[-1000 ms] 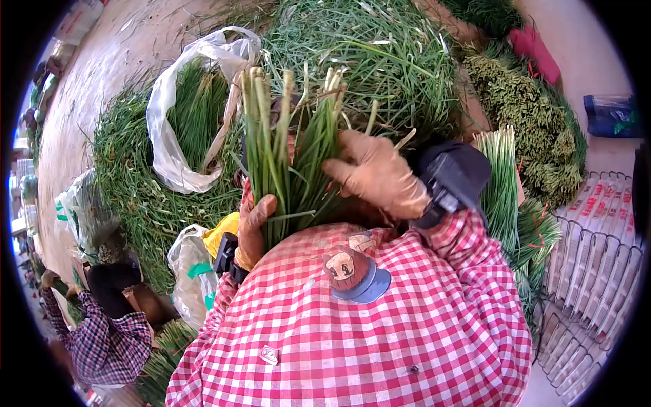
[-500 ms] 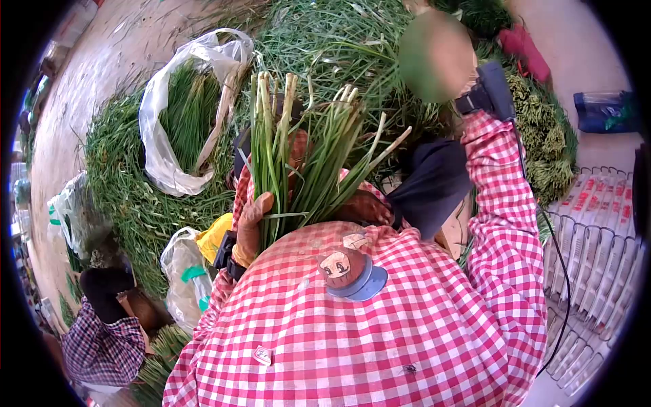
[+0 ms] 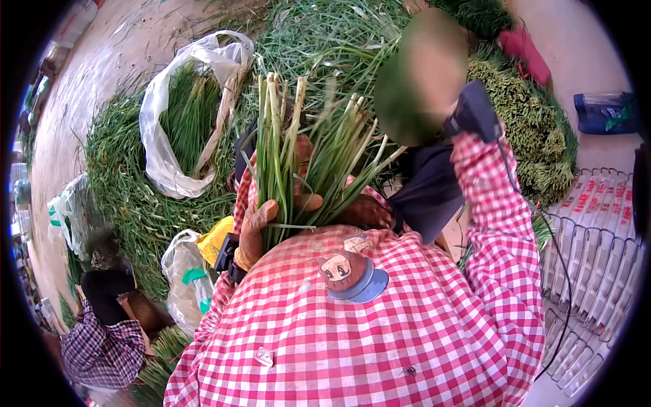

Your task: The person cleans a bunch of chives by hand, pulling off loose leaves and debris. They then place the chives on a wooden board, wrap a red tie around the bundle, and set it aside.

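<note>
My left hand (image 3: 256, 227) is closed round a bunch of long green chive-like stalks (image 3: 274, 156). The pale cut ends point up and away from me, and the lower parts rest against my checked shirt. More stalks of the bunch fan out to the right (image 3: 342, 159). A blurred patch covers my right hand (image 3: 437, 81), so its fingers and anything in them cannot be made out. It is raised to the upper right of the bunch, above a large heap of loose green leaves (image 3: 319, 41).
A clear plastic bag (image 3: 159, 149) with green stalks lies on the heap at left. Bundled stalks (image 3: 522, 129) are piled at right, near grey ribbed racks (image 3: 590, 258). Another person (image 3: 102, 346) sits at lower left. A cable (image 3: 566, 285) hangs beside my right arm.
My right hand has moved left and slightly down, closer to the bunch. In my left hand the stalks have shifted slightly, and more of the fingers shows.
</note>
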